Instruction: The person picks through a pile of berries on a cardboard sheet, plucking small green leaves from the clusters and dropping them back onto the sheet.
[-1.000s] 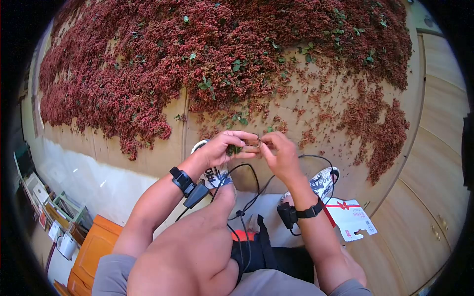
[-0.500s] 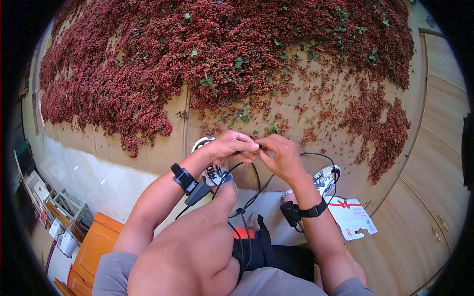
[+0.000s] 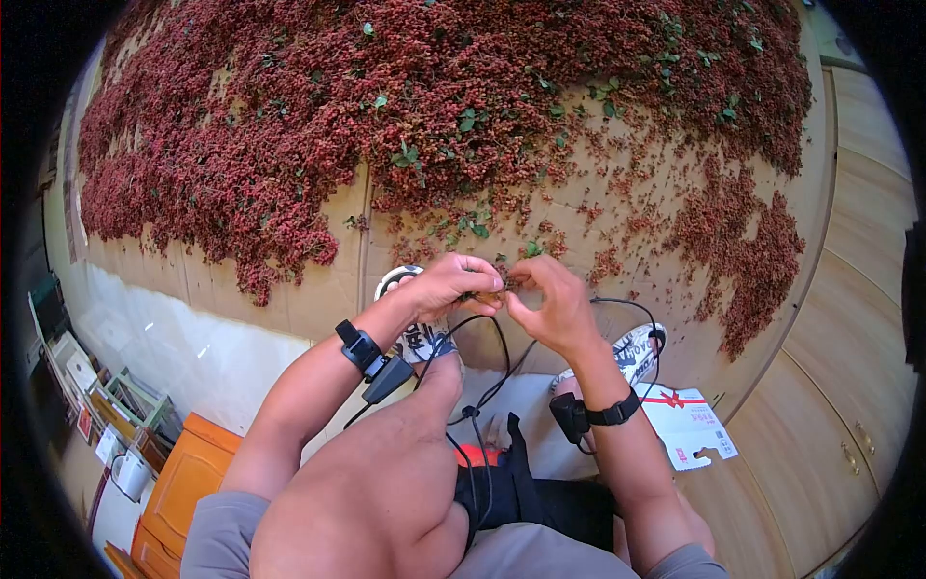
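Note:
Red berry clusters (image 3: pixel 434 106), which look like Sichuan peppercorns, lie thickly with a few green leaves over brown cardboard (image 3: pixel 333 217). Near the cardboard's front edge my left hand (image 3: pixel 455 287) is closed in a pinch on a small sprig (image 3: pixel 499 295), of which only bits show. Close by its fingertips, my right hand (image 3: pixel 552 301) has thumb and forefinger curled toward that sprig; whatever lies between them is too small to make out.
Black cables (image 3: pixel 494 386) loop beneath my hands from the wrist straps. My shoes (image 3: pixel 632 355) stand at the cardboard's near edge. A white printed card (image 3: pixel 687 429) lies at the right, beside wooden cabinets (image 3: pixel 820 425). An orange cabinet (image 3: pixel 193 478) is at lower left.
My right thumb and forefinger have drawn slightly apart from each other and from the left fingertips. My left hand has hardly moved.

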Tool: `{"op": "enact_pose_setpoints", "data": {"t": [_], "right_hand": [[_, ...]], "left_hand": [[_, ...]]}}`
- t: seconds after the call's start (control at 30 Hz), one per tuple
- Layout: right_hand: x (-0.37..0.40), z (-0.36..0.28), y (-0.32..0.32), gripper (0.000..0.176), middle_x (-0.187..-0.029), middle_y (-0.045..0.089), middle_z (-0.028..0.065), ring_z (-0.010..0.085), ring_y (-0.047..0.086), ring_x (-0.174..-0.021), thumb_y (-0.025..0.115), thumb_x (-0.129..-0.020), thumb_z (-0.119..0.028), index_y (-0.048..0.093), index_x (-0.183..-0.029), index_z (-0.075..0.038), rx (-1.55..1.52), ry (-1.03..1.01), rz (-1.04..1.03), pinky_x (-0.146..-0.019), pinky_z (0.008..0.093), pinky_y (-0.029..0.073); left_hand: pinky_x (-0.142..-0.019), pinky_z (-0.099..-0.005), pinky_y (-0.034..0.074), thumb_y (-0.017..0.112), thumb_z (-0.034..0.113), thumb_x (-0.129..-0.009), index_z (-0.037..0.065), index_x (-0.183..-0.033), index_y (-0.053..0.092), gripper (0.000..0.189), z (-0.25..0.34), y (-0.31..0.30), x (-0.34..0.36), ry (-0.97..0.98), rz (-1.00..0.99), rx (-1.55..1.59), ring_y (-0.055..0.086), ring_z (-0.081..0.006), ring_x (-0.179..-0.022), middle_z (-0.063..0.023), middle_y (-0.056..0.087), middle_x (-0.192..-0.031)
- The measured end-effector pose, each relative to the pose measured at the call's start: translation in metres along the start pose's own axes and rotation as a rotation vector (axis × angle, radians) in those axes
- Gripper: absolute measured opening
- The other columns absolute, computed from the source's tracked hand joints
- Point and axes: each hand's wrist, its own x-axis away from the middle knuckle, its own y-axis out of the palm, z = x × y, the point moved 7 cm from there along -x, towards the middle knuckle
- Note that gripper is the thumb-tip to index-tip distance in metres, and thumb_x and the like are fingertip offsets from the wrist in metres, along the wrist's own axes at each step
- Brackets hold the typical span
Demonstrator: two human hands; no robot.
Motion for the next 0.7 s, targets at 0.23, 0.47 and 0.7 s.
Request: {"op": "enact_pose_setpoints", "data": {"t": [0.23,0.47,0.7], "right_hand": [[0.002,0.004,0.002,0.019,-0.084,0.061,0.0097,0.0299,0.062,-0.081,0.076,-0.070,-0.007,0.066,-0.086,-0.006,0.124,-0.102,0.024,-0.069,0.0379,0.051],[0.003,-0.001,0.002,0.012,-0.076,0.060,0.0086,0.0289,0.060,-0.073,0.075,-0.070,-0.008,0.065,-0.078,-0.007,0.177,-0.124,0.068,-0.066,0.0387,0.049],[0.004,0.050,-0.049,0.009,-0.080,0.065,0.0118,0.0279,0.064,-0.074,0.069,-0.075,-0.005,0.068,-0.084,-0.005,0.208,0.170,0.388,-0.068,0.0353,0.051]], "left_hand": [[-0.074,-0.0296,0.060,0.068,0.016,-0.089,-0.001,-0.096,0.064,0.018,0.001,0.003,0.002,-0.007,-0.002,-0.010,0.067,-0.0169,-0.083,-0.0102,0.067,-0.091],[-0.075,-0.0297,0.060,0.067,0.015,-0.090,-0.001,-0.094,0.064,0.016,0.000,0.005,0.000,0.002,-0.024,-0.026,0.067,-0.0168,-0.082,-0.0099,0.066,-0.089],[-0.077,-0.0319,0.060,0.068,0.014,-0.089,0.000,-0.094,0.064,0.016,-0.003,0.012,0.007,-0.017,-0.164,-0.076,0.069,-0.0206,-0.085,-0.0138,0.068,-0.093]]}}
